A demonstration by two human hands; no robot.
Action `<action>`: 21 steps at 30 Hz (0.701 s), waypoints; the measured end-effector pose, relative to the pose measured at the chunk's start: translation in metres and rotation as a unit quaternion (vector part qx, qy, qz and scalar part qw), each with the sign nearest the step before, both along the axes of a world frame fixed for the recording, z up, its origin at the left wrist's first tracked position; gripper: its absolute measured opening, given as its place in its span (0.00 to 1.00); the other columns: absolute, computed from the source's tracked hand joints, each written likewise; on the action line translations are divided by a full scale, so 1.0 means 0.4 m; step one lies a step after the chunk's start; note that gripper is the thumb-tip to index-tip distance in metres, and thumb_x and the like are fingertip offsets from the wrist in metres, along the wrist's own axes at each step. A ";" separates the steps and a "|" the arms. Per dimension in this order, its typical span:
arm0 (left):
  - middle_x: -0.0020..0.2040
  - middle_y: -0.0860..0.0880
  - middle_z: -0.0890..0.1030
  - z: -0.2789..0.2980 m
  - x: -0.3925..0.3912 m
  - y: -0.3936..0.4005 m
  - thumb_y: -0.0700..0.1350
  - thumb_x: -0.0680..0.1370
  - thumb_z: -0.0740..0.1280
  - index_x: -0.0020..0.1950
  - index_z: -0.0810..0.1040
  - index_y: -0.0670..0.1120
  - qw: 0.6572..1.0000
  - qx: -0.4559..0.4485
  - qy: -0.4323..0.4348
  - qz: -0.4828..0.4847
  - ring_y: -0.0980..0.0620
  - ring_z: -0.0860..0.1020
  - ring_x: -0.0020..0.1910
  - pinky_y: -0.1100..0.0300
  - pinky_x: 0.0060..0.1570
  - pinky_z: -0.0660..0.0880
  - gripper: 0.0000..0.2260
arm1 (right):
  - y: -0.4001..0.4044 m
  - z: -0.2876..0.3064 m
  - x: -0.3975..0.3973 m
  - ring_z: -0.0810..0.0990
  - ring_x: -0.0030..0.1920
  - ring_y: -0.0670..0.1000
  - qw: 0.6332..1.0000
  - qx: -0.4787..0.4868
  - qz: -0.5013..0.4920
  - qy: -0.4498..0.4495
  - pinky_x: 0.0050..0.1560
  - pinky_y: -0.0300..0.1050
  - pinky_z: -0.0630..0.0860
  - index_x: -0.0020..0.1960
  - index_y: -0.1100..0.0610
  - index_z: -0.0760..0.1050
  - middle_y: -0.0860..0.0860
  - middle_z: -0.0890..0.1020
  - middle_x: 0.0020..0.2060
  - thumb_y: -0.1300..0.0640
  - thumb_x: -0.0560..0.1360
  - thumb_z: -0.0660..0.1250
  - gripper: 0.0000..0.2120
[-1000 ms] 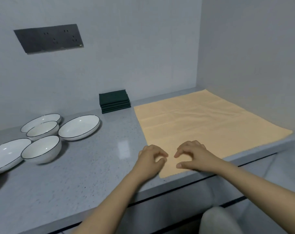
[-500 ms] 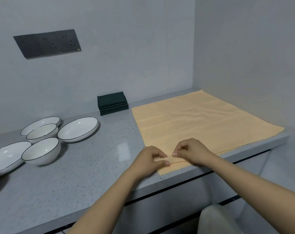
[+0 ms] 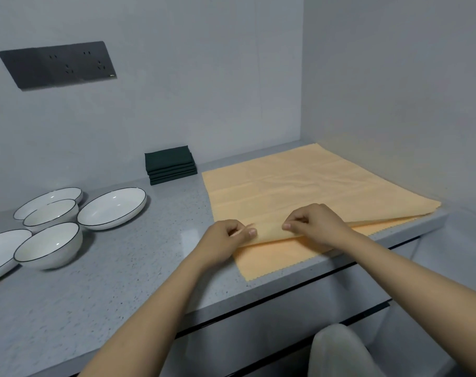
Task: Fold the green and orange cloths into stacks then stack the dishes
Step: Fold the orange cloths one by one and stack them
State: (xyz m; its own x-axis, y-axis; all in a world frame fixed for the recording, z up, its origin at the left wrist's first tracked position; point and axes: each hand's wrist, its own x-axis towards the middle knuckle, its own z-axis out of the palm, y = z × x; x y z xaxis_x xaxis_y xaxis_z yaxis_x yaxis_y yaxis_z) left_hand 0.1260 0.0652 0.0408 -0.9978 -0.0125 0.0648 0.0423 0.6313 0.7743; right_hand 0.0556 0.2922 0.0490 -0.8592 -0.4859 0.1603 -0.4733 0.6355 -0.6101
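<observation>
On counter [image 3: 95, 281], both hands pinch top orange cloth [image 3: 299, 186]; no legible txt.

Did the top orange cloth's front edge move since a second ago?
Yes. The top orange cloth has been lifted back from the counter edge, pinched by the left hand and right hand.

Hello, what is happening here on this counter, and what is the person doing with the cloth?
A person is folding cloths at a grey counter. Both hands pinch the near edge of the top orange cloth: the left hand and the right hand lift it off another orange cloth lying underneath. The green cloths already sit folded in a stack by the back wall. The white dishes are spread out on the left, not yet stacked.
</observation>
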 end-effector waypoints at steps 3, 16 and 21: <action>0.31 0.54 0.74 0.010 -0.009 0.027 0.53 0.76 0.68 0.40 0.80 0.45 0.999 -0.037 0.018 -0.009 0.57 0.70 0.31 0.62 0.34 0.65 0.13 | -0.012 0.015 -0.002 0.79 0.42 0.47 1.000 -0.007 0.000 0.014 0.43 0.44 0.73 0.43 0.50 0.83 0.44 0.83 0.38 0.49 0.74 0.68 0.07; 0.28 0.52 0.69 0.067 -0.010 -0.111 0.50 0.78 0.67 0.30 0.69 0.47 0.981 -0.076 -0.160 -0.075 0.54 0.66 0.29 0.61 0.32 0.62 0.18 | 0.026 0.078 -0.029 0.64 0.27 0.45 0.964 0.237 0.100 -0.074 0.31 0.39 0.60 0.33 0.54 0.70 0.45 0.67 0.24 0.46 0.76 0.65 0.17; 0.32 0.53 0.78 0.100 -0.003 -0.140 0.47 0.77 0.69 0.32 0.79 0.48 0.947 -0.041 -0.304 -0.094 0.56 0.75 0.31 0.66 0.35 0.71 0.13 | -0.016 0.084 -0.031 0.63 0.25 0.42 0.941 0.252 0.154 -0.165 0.32 0.37 0.60 0.33 0.52 0.71 0.43 0.66 0.23 0.46 0.75 0.67 0.16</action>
State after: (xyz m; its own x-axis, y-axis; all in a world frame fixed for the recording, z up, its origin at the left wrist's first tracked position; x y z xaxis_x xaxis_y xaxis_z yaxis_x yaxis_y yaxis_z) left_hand 0.1250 0.0093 0.0809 -0.8358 0.1487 -0.5286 -0.2778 0.7158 0.6406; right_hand 0.0432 0.2859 0.0825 -0.6276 -0.6624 -0.4091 -0.5195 0.7477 -0.4136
